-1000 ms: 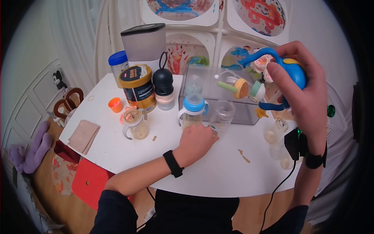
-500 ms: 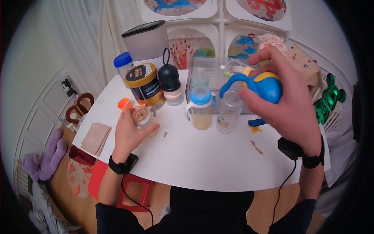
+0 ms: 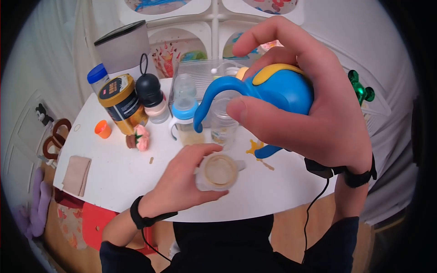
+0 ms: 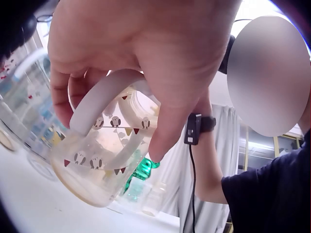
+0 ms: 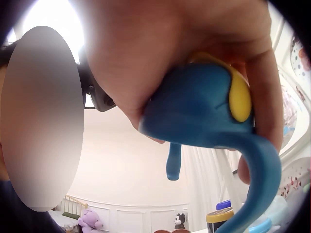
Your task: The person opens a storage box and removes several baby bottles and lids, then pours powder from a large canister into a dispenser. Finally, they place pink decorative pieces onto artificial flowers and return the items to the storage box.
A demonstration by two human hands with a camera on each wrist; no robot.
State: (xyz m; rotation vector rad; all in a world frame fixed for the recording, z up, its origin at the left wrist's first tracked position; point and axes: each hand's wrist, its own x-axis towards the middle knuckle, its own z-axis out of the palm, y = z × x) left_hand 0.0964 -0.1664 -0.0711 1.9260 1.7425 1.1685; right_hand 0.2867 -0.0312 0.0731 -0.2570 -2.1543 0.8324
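My left hand (image 3: 182, 179) grips a clear bottle (image 3: 219, 172) with a white handle, lifted above the table, its round opening facing up toward the head camera. In the left wrist view the bottle (image 4: 97, 160) shows printed owls and small flags, and the left hand (image 4: 131, 48) curls round its upper part. Higher and to the right, my right hand (image 3: 314, 100) holds a blue lid (image 3: 287, 88) with two curved blue handles and a yellow flap. The right wrist view has the right hand (image 5: 184, 29) wrapped over the blue lid (image 5: 194, 107). Lid and bottle are apart.
Behind the hands stand a blue-collared bottle (image 3: 185, 109), a clear cup (image 3: 223, 120) and a ribbed clear box (image 3: 200, 68). At the left are a gold-lidded tin (image 3: 119, 100), a black-topped container (image 3: 149, 93), an orange cup (image 3: 103, 129) and a folded cloth (image 3: 76, 175).
My left hand left the blue-collared bottle, took the clear handled bottle at the left and carried it right, toward the table's front middle. The right hand brought the blue lid leftward, closer to the camera.
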